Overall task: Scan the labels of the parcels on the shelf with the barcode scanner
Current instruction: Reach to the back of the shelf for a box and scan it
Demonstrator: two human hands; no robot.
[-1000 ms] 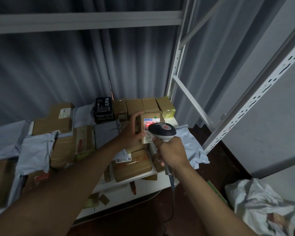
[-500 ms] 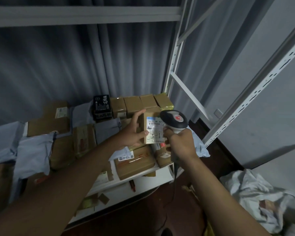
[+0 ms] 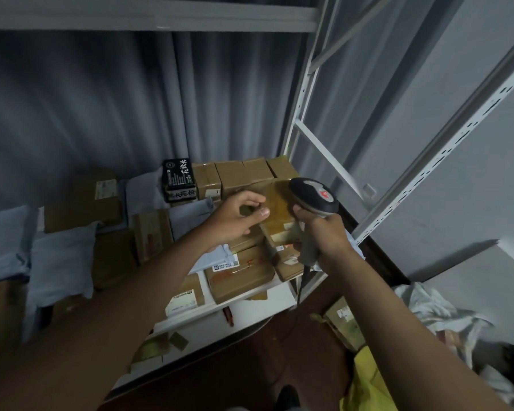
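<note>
Parcels: brown cardboard boxes and grey mailer bags crowd the white shelf (image 3: 258, 312), several stacked at its right end.
Small parcel (image 3: 275, 200): a tape-wrapped brown box on top of the right-hand stack, lying flat with no label showing on its upper face.
Left hand (image 3: 239, 216): reaches over the stack with fingers curled and thumb tip against the small parcel's left edge; whether it truly grips the box or only touches it cannot be told (the frame is a little blurred there).
Barcode scanner (image 3: 313, 197): grey, with a dark oval head bearing a red mark, head just above the small parcel's right side; its cable hangs down past the shelf front.
Right hand (image 3: 322, 232): wrapped round the scanner's handle, grasping it firmly.
Labelled box (image 3: 239, 274): a larger brown parcel at the shelf's front edge, below both hands, white label on its top left corner.
Black carton (image 3: 179, 180): stands at the back of the shelf with white characters on its face, beside a row of plain brown boxes.
Grey mailer bags (image 3: 61, 259): lie over the boxes on the left part of the shelf.
Floor: a crumpled white bag (image 3: 433, 315) at the right and something yellow (image 3: 368, 384) near the lower edge.
</note>
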